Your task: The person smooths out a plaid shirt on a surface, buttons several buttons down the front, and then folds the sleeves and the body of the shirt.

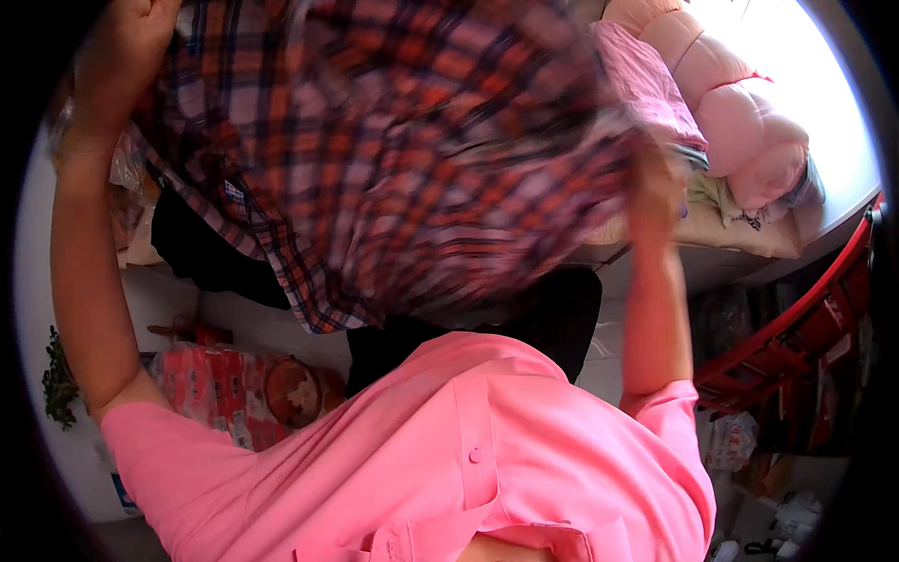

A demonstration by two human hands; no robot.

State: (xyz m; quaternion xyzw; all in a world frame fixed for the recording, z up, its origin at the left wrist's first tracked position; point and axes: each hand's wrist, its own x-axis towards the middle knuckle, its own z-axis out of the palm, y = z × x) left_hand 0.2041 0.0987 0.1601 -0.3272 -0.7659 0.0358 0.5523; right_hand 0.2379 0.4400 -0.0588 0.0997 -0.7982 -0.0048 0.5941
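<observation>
Both hands were raised and wide apart, each gripping the plaid shirt; the left hand (117,42) held its upper edge; the right hand (655,192), blurred, clutched the plaid shirt (403,159), spread before a pink quilt (740,112).

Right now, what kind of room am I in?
Probably a bedroom at home. Both hands hold up a plaid shirt, a pink quilt lies bundled on a bed by bright light, and dark clothes hang nearby.
</observation>
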